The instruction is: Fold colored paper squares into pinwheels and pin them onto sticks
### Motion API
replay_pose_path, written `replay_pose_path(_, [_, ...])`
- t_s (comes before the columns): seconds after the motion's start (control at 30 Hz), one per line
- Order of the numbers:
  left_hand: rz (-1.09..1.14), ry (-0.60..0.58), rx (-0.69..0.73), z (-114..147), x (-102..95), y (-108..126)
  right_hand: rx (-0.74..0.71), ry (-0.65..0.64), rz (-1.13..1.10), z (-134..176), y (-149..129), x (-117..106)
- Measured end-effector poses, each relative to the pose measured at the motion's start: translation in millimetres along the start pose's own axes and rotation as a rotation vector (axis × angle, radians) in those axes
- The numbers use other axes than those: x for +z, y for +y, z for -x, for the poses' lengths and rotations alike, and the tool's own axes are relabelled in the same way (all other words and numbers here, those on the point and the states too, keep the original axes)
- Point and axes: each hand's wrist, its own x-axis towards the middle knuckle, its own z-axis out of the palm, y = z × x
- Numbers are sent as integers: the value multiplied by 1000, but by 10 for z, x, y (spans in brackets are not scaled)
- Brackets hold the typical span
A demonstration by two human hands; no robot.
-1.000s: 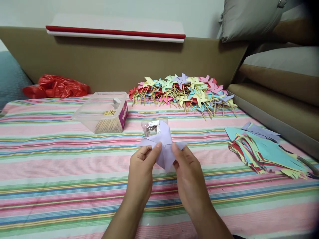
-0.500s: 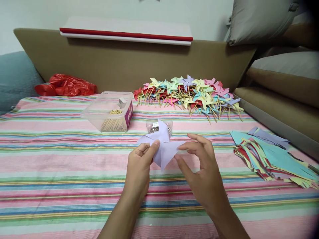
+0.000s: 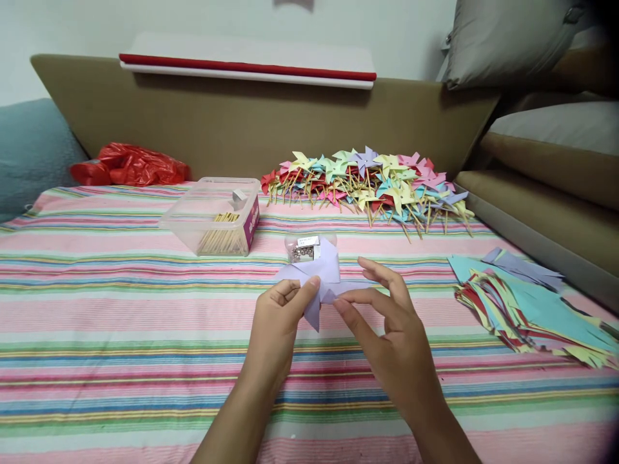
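A light purple paper pinwheel [image 3: 327, 265], without a stick, is held up above the striped cloth. My left hand [image 3: 276, 322] is closed on it, the thumb pressing near its middle. With thumb and index finger, my right hand [image 3: 389, 325] pinches a folded corner at the right side of the paper; its other fingers are raised. Just behind the pinwheel stands a small clear container [image 3: 302, 250] of shiny metal bits with a white label, partly hidden by the paper.
A clear plastic box [image 3: 207, 219] holds wooden sticks at the left. Finished pinwheels [image 3: 367, 180] are heaped at the back. Coloured paper strips and sheets [image 3: 527, 303] lie at the right, with a dark-handled tool among them. A red plastic bag [image 3: 135, 164] sits back left.
My right fingers have brought a corner of the purple paper inward, towards the pinwheel's middle. Pinwheel and left hand appear slightly further right in view.
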Motion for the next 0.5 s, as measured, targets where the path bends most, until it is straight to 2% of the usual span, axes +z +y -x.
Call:
replay_pose_path(0.1, [-83,-49,28,21,18,2,147,21,-112,-3,56,22])
replay_pose_path(0.2, [-149,-65,43,41,39,16,228,35,-159,-10,106,47])
replay_pose_path(0.5, [-214,-67,59,49,48,6,234,111,-167,-14,87,65])
